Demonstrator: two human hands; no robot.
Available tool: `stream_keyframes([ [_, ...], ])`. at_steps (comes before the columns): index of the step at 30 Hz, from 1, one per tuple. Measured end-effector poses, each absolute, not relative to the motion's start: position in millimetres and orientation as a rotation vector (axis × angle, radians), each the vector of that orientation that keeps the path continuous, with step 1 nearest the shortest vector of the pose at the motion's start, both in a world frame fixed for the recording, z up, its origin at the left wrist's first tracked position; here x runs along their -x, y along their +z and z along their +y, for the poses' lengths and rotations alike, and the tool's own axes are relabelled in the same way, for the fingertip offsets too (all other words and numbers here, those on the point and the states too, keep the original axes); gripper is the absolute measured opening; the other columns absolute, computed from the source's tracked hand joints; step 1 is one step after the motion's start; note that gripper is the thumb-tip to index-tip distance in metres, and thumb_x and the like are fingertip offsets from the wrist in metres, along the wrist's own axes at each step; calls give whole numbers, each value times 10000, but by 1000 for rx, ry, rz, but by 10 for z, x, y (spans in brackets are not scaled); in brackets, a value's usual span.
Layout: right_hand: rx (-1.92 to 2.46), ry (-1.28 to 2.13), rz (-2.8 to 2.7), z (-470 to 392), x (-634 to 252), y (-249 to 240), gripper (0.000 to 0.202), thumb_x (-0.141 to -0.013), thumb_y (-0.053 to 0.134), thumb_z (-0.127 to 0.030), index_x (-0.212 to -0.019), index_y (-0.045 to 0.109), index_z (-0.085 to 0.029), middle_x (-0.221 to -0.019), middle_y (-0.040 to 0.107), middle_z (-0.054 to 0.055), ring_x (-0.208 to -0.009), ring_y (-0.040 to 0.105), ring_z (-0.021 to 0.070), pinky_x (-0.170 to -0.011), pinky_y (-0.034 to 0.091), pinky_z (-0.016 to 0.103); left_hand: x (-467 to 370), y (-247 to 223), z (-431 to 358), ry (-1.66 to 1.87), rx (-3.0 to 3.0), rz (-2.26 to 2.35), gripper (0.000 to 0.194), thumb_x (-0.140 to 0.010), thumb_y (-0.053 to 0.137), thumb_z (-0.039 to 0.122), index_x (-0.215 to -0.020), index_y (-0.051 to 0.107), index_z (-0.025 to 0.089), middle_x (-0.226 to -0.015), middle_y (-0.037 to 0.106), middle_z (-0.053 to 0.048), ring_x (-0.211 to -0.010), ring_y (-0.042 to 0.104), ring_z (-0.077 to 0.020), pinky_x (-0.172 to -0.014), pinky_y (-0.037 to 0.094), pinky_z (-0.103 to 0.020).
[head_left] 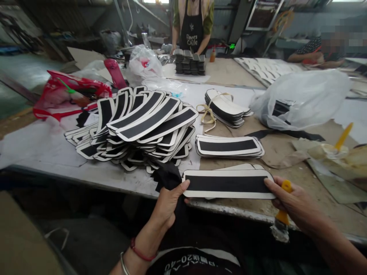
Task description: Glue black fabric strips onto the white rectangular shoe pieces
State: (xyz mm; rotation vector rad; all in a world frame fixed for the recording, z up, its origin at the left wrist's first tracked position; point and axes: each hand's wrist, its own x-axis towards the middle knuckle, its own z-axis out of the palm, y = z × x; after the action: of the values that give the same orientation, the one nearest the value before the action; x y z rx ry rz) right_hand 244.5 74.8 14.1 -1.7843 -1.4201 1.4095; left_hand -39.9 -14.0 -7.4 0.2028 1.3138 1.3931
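The long white-bordered black strip [228,185], pinched by left hand [168,205] and right hand [296,201] (also clasping a yellow-handled brush [282,217]), seems mid-positioning, next needing level support.

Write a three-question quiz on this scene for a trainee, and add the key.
1. True or false: the left hand and the right hand hold opposite ends of the same panel.

2. Which hand also holds the yellow-handled tool?
A) the left
B) the right
C) neither

3. Fill in the missing word: the held panel has a white border around a ____ band.

Key: 1. True; 2. B; 3. black
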Motion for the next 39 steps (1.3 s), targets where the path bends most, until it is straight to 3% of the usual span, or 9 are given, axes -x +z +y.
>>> stream_keyframes([
  [4, 1841, 1338, -1474, 718, -2425, 148, 374, -764, 540, -582, -735, 443, -222, -542, 317, -68, -456, 317, 81, -428, 262, 230, 391, -84, -131, 1450, -207, 1374, 391, -579, 795, 263, -917, 651, 128, -796, 670, -45, -604, 583, -158, -472, 451, -238],
  [20, 1897, 1259, -1556, 722, -2387, 152, 378, -777, 515, -567, -677, 423, -215, -493, 309, -72, -431, 317, 83, -413, 261, 221, 385, -86, -120, 1460, -177, 1353, 287, -535, 815, 244, -724, 639, 118, -609, 609, 10, -489, 517, -111, -424, 416, -212],
  [26, 1685, 1533, -1245, 747, -2388, 217, 363, -755, 610, -503, -700, 416, -201, -503, 312, -85, -414, 256, 42, -391, 193, 183, 431, -57, -111, 1426, -134, 1240, 204, -590, 790, 204, -681, 625, 127, -579, 593, 20, -464, 506, -92, -420, 422, -202],
  [32, 1372, 1741, -1073, 1169, -2406, 397, 376, -716, 687, -439, -688, 411, -185, -520, 333, -89, -408, 197, 13, -367, 146, 149, 432, 214, 269, 1484, -44, 1201, 286, -547, 797, 107, -789, 648, 143, -668, 642, 0, -502, 557, -124, -401, 444, -216],
  [36, 1345, 1663, -1200, 1625, -2361, 466, 395, -694, 695, -459, -699, 413, -183, -508, 334, -98, -404, 220, 12, -362, 147, 140, 416, 291, 630, 1399, -62, 1237, 279, -600, 785, 187, -842, 663, 121, -634, 634, -12, -468, 540, -111, -421, 452, -218],
  [39, 1412, 1535, -1331, 1914, -2304, 491, 413, -690, 666, -504, -687, 395, -192, -479, 324, -106, -385, 240, 20, -354, 176, 148, 414, 258, 849, 1398, -158, 1304, 291, -568, 808, 268, -767, 650, 127, -575, 600, 14, -416, 499, -89, -400, 425, -205],
])
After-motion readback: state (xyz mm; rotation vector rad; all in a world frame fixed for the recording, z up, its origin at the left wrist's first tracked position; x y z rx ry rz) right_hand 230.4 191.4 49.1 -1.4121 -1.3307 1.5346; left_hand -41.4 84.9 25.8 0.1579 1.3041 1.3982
